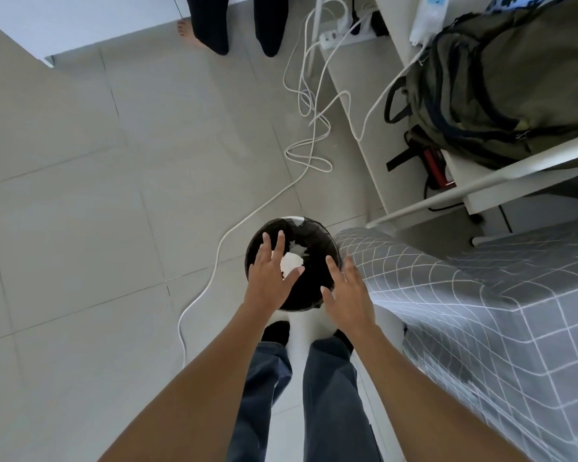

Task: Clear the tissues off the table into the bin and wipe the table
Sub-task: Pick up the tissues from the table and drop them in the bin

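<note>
A round black bin point(317, 241) stands on the tiled floor just ahead of my feet. White crumpled tissues point(292, 260) lie inside it. My left hand point(271, 273) hovers over the bin's left half, palm down, fingers spread, holding nothing. My right hand point(346, 291) hangs over the bin's right rim, also with fingers apart and nothing in it. The table is not in view.
A bed with a grey checked cover point(481, 311) runs along the right, touching the bin's side. White cables point(311, 135) trail across the floor to a power strip point(341, 36). A green backpack point(501, 78) sits on a white shelf. Another person's legs point(234, 25) stand at the back.
</note>
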Available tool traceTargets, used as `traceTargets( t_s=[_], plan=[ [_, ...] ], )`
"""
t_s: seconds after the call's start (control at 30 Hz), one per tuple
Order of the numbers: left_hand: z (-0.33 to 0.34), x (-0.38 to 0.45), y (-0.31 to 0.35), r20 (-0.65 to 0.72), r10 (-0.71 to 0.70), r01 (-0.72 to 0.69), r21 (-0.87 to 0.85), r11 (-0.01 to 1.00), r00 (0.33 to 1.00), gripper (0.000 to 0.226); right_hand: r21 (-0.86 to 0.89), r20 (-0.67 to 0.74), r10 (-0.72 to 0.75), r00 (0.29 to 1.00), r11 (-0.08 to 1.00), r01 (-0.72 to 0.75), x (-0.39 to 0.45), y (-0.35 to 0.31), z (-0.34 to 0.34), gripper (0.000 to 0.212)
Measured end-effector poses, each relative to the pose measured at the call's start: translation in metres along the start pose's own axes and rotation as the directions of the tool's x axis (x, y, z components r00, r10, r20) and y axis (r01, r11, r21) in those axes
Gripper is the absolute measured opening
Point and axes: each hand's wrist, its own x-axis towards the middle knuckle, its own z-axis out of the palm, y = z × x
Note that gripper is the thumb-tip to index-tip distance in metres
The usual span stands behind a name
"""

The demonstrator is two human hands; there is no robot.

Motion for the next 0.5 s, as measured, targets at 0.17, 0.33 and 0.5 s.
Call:
traceTargets(
  t_s=[0.17,0.33,0.5],
  plan=[
    [-0.002,-0.006,-0.004,0.015,-0.034,0.031,0.163,0.986,0.999,0.075,-0.005,-0.009,0.016,1.000,1.000,-0.016,-0.009,0.000,-0.007,0.064],
    [-0.017,-0.020,-0.001,0.036,-0.059,0.048,0.252,0.967,0.998,0.071,-0.003,-0.040,0.017,0.999,1.000,-0.017,-0.017,-0.011,-0.027,0.064],
    [-0.041,-0.043,0.012,0.022,-0.035,0.027,0.296,0.955,0.999,0.068,0.006,-0.073,0.011,0.997,1.000,-0.011,-0.036,-0.026,-0.055,0.063]
  ],
)
